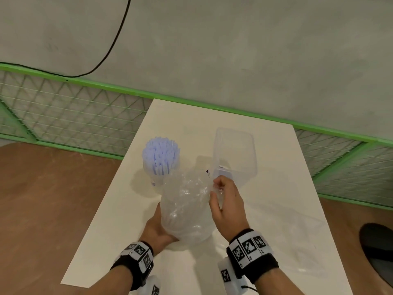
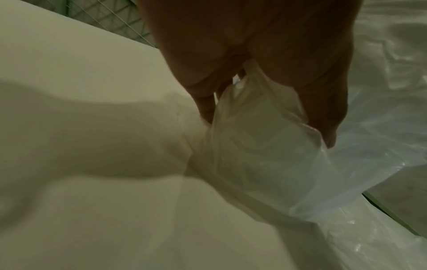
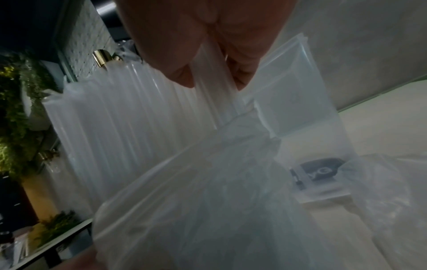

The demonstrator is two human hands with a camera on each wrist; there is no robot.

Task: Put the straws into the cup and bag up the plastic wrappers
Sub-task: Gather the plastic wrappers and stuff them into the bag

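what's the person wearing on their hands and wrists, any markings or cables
Both hands are bare, with no gloves and no sleeves in the head view. The left hand and right hand each have a black wrist strap behind them, carrying white blocks printed with square black-and-white coded markers. White camera housings hang under the wrists, also with markers. A thin black cable leaves the right unit.

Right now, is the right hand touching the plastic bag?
Touching. In the right wrist view, the right hand pinches a gathered strip of the plastic bag between its fingers; the head view agrees.
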